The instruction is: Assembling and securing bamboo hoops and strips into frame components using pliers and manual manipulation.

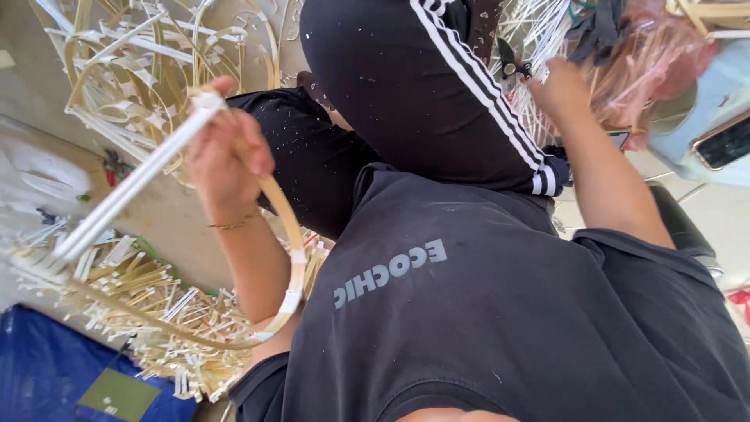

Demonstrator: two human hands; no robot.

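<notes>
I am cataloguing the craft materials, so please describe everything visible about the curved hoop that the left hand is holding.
The hoop is a thin, flat strip of pale tan material that looks like bamboo or rattan, bent into a wide curve. White tape wraps it at several spots along its lower part. The left hand grips its upper end together with a bundle of white sticks. From there it sweeps down beside the forearm, then curves left over a pile of cut strips. Its far end is lost among the scraps.

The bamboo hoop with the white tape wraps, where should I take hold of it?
Take the bamboo hoop on its bare curve between the white tape wraps, below the left hand, coming from outside the loop; the strip is thin and flat, so a pinch grip suits.
</notes>
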